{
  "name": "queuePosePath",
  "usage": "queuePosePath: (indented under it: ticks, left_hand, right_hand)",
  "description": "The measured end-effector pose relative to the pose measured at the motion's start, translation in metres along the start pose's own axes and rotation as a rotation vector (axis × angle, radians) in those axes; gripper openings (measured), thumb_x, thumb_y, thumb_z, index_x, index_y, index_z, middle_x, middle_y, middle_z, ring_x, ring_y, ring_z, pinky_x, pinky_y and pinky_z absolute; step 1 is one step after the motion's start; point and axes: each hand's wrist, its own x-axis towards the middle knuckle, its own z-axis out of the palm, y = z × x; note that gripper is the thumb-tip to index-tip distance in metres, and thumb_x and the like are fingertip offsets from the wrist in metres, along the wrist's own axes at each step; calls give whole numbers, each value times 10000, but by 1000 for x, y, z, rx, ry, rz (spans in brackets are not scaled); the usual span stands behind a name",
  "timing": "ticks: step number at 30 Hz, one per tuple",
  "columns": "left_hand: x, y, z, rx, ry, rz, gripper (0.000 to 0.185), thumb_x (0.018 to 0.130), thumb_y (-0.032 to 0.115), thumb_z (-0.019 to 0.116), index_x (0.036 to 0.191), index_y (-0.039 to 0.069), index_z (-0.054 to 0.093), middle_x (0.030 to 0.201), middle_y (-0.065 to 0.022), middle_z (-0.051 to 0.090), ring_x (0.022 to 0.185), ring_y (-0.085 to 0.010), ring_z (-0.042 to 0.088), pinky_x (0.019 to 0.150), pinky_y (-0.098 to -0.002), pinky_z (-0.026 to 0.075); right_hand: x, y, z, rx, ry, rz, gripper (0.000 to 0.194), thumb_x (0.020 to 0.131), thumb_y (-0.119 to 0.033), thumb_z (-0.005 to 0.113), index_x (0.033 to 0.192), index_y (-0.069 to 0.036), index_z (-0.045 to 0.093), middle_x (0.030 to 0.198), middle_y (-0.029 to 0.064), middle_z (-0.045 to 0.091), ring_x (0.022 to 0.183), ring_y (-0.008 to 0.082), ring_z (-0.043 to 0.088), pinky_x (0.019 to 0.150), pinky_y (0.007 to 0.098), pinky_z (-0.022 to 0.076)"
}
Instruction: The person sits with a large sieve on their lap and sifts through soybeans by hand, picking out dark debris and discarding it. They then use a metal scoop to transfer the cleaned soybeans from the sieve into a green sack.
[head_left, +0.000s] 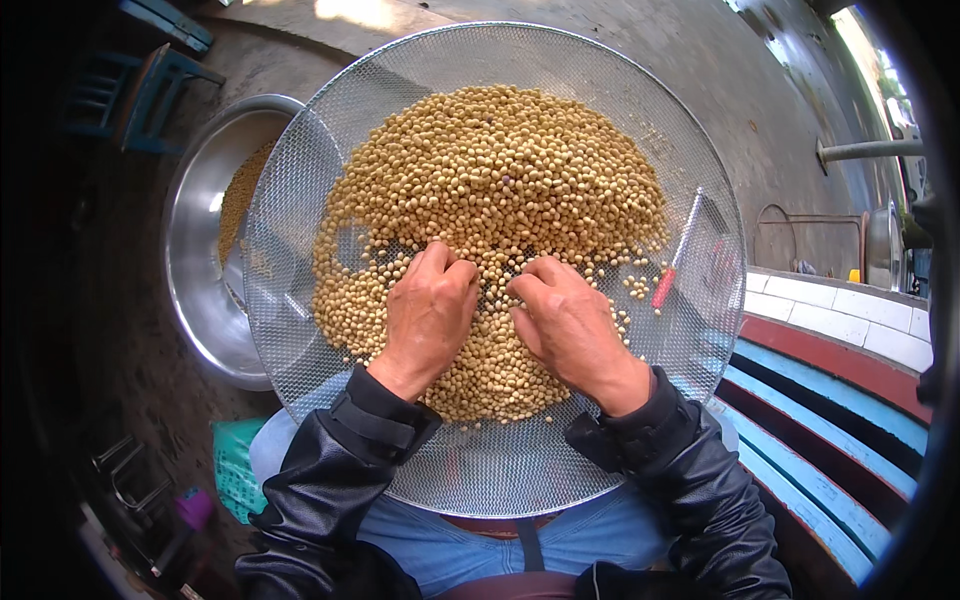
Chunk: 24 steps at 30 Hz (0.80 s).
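A round wire-mesh sieve (491, 487) rests across my lap and holds many pale yellow soybeans. The main heap of soybeans (495, 165) lies toward its far side. A smaller spread of soybeans (495, 382) reaches toward me between my wrists. My left hand (435, 311) is at the near edge of the heap, its curled fingertips hidden among the beans. Across a narrow strip of beans, my right hand (566, 322) touches them with bent fingers, its thumb apart from the index finger. A thin tool with a red handle (664, 288) and metal shaft lies at the sieve's right side.
Partly under the sieve's left side stands a metal basin (196, 292) containing more beans (244, 195). A green plastic bag (236, 469) is by my left leg. Blue slats of a bench (825, 442) run along my right. A blue wooden chair (154, 105) stands at upper left.
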Motion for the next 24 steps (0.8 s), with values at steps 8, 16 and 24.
queuePosePath:
  ticks: [8, 16, 24]
  left_hand:
    - [-1, -6, 2, 4, -24, -10, 55, 859, 43, 742, 903, 30, 711, 915, -117, 629, 832, -327, 672, 715, -433, 549]
    - [0, -5, 18, 32, 81, 62, 78, 873, 38, 697, 833, 18, 633, 898, -132, 592, 849, -330, 660, 700, -447, 558]
    - [1, -2, 25, 108, 125, 94, 74, 825, 10, 665, 799, 19, 596, 896, -144, 578, 838, -329, 650, 688, -433, 560]
  right_hand:
    - [2, -1, 3, 32, -8, 20, 92, 905, -107, 691, 953, -37, 656, 977, 138, 628, 932, 342, 661, 795, 460, 569]
    - [2, 1, 3, -7, -50, 31, 164, 892, -114, 729, 1030, -41, 676, 1001, 130, 665, 926, 360, 682, 776, 452, 569]
    - [4, -1, 3, -1, -67, 40, 155, 895, -119, 731, 1020, -38, 690, 990, 133, 671, 922, 359, 686, 778, 452, 569]
